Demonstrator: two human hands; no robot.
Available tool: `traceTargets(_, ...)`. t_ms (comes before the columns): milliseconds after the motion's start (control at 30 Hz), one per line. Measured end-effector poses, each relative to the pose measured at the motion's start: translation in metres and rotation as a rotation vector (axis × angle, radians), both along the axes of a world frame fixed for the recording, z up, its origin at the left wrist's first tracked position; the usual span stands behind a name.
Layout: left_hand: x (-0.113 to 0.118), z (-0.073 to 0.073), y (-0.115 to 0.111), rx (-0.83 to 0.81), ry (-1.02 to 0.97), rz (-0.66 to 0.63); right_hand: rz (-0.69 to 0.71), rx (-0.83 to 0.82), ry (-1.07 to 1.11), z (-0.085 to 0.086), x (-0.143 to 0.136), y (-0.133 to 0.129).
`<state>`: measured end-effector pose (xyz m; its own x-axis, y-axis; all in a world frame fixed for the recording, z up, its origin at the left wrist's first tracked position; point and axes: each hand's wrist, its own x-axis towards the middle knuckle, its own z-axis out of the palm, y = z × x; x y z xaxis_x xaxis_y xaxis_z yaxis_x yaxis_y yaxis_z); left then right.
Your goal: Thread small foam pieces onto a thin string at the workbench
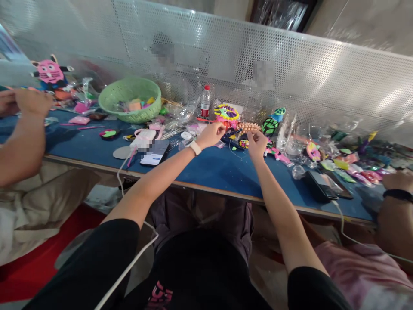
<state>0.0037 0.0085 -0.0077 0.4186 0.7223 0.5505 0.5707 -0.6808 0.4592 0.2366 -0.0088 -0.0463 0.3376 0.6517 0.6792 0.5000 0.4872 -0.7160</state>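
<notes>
Over the blue table (213, 172), my left hand (211, 134) has its fingers pinched together, just below a yellow, purple and pink clay figure (226, 113). To its right my right hand (257, 144) is also closed in a pinch, beside a peach-coloured spiky strip (248, 127). Whatever either hand grips is too small to make out. A thin pale thread or wire (232, 153) curves down between the hands. A small dark piece with a colourful face (243, 143) lies between them.
A green basket (130, 97), white power bank (144, 140) and phone (155, 153) are on the left. A red-capped bottle (205, 102) stands behind my left hand. Clay packets (368, 174) and a dark device (319, 186) lie right. Other people's hands (34, 101) are at both sides.
</notes>
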Motion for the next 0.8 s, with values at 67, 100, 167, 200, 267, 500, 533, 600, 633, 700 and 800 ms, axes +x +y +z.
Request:
traceTargets(67, -0.019, -0.009, -0.017, 0.042, 0.135, 0.011, 0.001, 0.011, -0.018, 0.001, 0.002, -0.001)
traceTargets(100, -0.038, -0.014, -0.03, 0.073, 0.194, 0.037, 0.006, 0.021, -0.031, 0.001, 0.001, -0.001)
traceTargets(167, -0.088, -0.024, -0.06, 0.119, 0.263, 0.195, 0.024, 0.051, -0.06, 0.0, -0.002, -0.002)
traceTargets(200, -0.115, -0.03, -0.077, 0.127, 0.275, 0.294, 0.033, 0.067, -0.075, 0.0, -0.004, -0.003)
traceTargets(267, -0.167, -0.042, -0.109, 0.112, 0.291, 0.457, 0.044, 0.073, -0.106, 0.0, -0.009, -0.003)
traceTargets(500, -0.233, -0.085, -0.155, 0.061, 0.24, 0.6, 0.087, 0.063, -0.106, -0.005, -0.013, -0.005)
traceTargets(533, -0.231, -0.088, -0.155, 0.068, 0.225, 0.599, 0.087, 0.068, -0.104, -0.005, -0.012, -0.006)
traceTargets(600, -0.225, -0.09, -0.154, 0.074, 0.201, 0.588, 0.084, 0.069, -0.106, -0.005, -0.01, -0.006)
traceTargets(633, -0.223, -0.091, -0.153, 0.074, 0.19, 0.582, 0.078, 0.068, -0.108, -0.005, -0.008, -0.006)
traceTargets(700, -0.222, -0.091, -0.152, 0.074, 0.167, 0.573, 0.061, 0.065, -0.116, -0.006, -0.006, -0.006)
traceTargets(800, -0.224, -0.091, -0.151, 0.085, 0.141, 0.563, 0.053, 0.064, -0.129, -0.007, -0.004, -0.005)
